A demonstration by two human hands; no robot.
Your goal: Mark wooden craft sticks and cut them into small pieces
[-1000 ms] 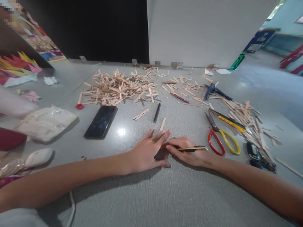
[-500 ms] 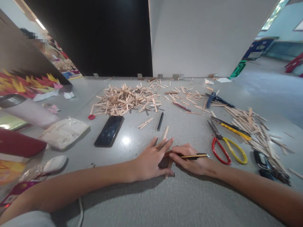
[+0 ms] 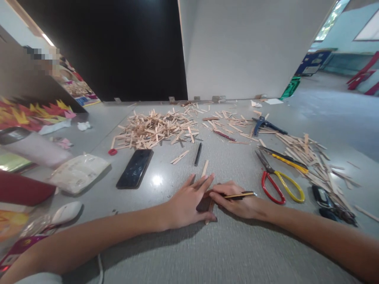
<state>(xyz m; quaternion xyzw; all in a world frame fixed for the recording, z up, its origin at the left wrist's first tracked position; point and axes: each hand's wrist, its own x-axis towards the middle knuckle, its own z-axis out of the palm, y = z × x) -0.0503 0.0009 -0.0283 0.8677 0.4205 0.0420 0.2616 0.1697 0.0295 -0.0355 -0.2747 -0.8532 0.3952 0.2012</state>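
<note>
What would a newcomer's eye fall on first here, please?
Probably the large heap of pale, flat wooden sticks toward the back of the grey table. Next, on the right, come metal scissors with one red and one yellow handle. In the middle, the left hand covers part of a pale wooden stick while the right hand holds a slim yellow-and-black pencil.

With the worker's view lifted over the past second, more of the counter shows well left of the fingers of the left hand: a pale tumbler bares its dark end, a maroon case appears at greater length, and a glossy green item and an orange-printed sheet, both unseen at first, have come into sight.
</note>
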